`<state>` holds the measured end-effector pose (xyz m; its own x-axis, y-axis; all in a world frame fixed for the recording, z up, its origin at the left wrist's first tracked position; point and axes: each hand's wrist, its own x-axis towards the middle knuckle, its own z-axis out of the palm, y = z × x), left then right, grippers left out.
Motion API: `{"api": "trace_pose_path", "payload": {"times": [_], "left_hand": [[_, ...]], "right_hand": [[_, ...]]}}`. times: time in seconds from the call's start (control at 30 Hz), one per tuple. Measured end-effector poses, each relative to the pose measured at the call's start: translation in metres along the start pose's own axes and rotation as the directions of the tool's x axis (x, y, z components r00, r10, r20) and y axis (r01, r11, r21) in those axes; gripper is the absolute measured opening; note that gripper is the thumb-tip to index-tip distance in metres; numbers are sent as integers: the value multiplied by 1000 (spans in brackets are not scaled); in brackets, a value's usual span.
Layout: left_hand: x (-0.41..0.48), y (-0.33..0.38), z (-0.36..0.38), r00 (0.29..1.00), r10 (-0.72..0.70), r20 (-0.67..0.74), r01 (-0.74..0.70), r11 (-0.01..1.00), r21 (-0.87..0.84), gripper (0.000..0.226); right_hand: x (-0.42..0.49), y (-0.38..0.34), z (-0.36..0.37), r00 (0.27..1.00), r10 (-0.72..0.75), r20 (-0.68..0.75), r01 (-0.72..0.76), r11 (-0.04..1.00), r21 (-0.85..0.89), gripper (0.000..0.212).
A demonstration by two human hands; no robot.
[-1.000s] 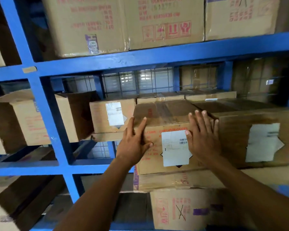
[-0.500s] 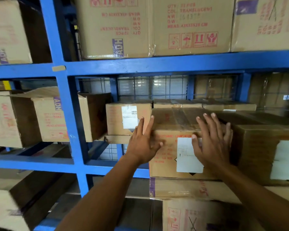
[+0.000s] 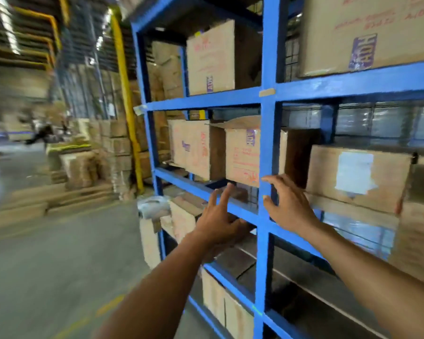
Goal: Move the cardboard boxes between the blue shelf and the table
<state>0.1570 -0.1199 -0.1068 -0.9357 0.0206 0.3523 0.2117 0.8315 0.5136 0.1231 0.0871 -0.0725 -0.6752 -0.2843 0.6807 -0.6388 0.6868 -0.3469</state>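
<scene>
One blue shelf (image 3: 269,57) fills the right half, seen at an angle, with several levels. Grey floor (image 3: 59,265) runs off to the left. Cardboard stacks (image 3: 108,155) stand on it far back, beside a yellow post (image 3: 124,94); that area is all blurred.

Boxes, all on the shelf:
- top box (image 3: 365,33), the biggest, sits on the upper level at right. It has red print and a purple mark, unreadable.
- upper box (image 3: 211,59) is on the same level, left bay.
- left box (image 3: 191,148) and flap box (image 3: 245,155) stand side by side on the middle level in the left bay. The flap box has a flap raised and is partly behind the upright.
- labelled box (image 3: 357,177) is on the middle level in the right bay, with a white label (image 3: 354,173) on its front.
- low boxes (image 3: 220,304) are on the bottom level, edge-on.

Left hand (image 3: 218,221) is raised in front of the middle-level beam, below the flap box. Its fingers are spread and point up: grip wide, nothing in it. Right hand (image 3: 291,209) is up in front of the upright, between the flap box and the labelled box. Its fingers are apart and slightly bent: grip wide, nothing in it. Can't tell whether either hand touches the frame. Neither hand is on a box.
</scene>
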Motion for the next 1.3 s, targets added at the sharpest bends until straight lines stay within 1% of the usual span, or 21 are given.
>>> {"api": "trace_pose_path", "payload": {"times": [0.07,0.1,0.17,0.2,0.27,0.33,0.4,0.47,0.53,0.57,0.63,0.7,0.77,0.83,0.9,0.97,1.03,1.13,1.2,1.23,1.3], "left_hand": [[-44,-35,-28,983,-166,-81,169,985,28,105],[-71,-51,-43,958,-255,-134,260,965,26,105],[-141,-79,-72,861,-448,-242,463,886,6,104],[-181,-89,-85,793,-533,-297,557,830,-1,103],[-272,-94,-106,627,-667,-401,718,695,-35,101],[-367,-81,-120,424,-765,-485,841,531,-102,98],[-463,-56,-126,204,-817,-539,920,349,-179,96],[-557,-21,-126,-15,-818,-575,950,168,-264,96],[-644,21,-121,-235,-769,-594,931,-4,-364,92],[-684,43,-117,-348,-725,-594,902,-87,-423,89],[-755,84,-104,-546,-606,-578,813,-217,-541,85],[-815,119,-87,-702,-467,-537,700,-316,-641,84],[-862,147,-71,-829,-309,-466,558,-388,-734,83],[-904,168,-55,-906,-150,-395,420,-426,-801,81],[-932,182,-40,-940,-25,-340,317,-435,-843,83],[-964,192,-23,-969,76,-234,189,-382,-905,91],[-989,200,-9,-985,123,-124,81,-306,-949,101],[-1013,206,4,-986,166,-24,-12,-216,-976,109],[-1020,208,6,-980,194,39,-63,-118,-991,99],[-1022,210,7,-978,204,46,-68,-100,-993,85],[-1019,214,6,-977,213,1,-17,-71,-997,57]], "right_hand": [[8,-37,43,982,-87,168,61,987,151,43],[8,-60,63,958,-136,251,78,971,227,43],[-2,-113,101,887,-262,380,120,926,358,45],[-12,-142,118,844,-334,420,147,897,417,45],[-46,-206,145,745,-480,463,197,822,534,43],[-96,-271,154,628,-609,485,201,729,655,41],[-156,-334,156,473,-723,504,176,638,750,41],[-222,-394,151,281,-815,507,152,559,815,43],[-289,-450,138,97,-873,477,121,486,865,45],[-322,-476,131,19,-892,453,105,452,886,45],[-389,-519,115,-108,-911,397,73,391,917,45],[-453,-553,100,-218,-906,362,24,366,930,46],[-510,-579,90,-310,-886,345,-40,374,926,49],[-564,-602,83,-386,-856,343,-92,405,909,54],[-601,-615,79,-431,-827,362,-125,452,883,59],[-643,-629,76,-490,-785,378,-147,502,852,68],[-675,-642,71,-544,-749,378,-180,545,819,75],[-708,-660,59,-600,-711,367,-223,589,777,77],[-724,-665,55,-637,-677,369,-222,619,753,73],[-728,-665,52,-651,-666,363,-232,631,740,70],[-732,-666,50,-639,-685,350,-263,622,738,67]]}}
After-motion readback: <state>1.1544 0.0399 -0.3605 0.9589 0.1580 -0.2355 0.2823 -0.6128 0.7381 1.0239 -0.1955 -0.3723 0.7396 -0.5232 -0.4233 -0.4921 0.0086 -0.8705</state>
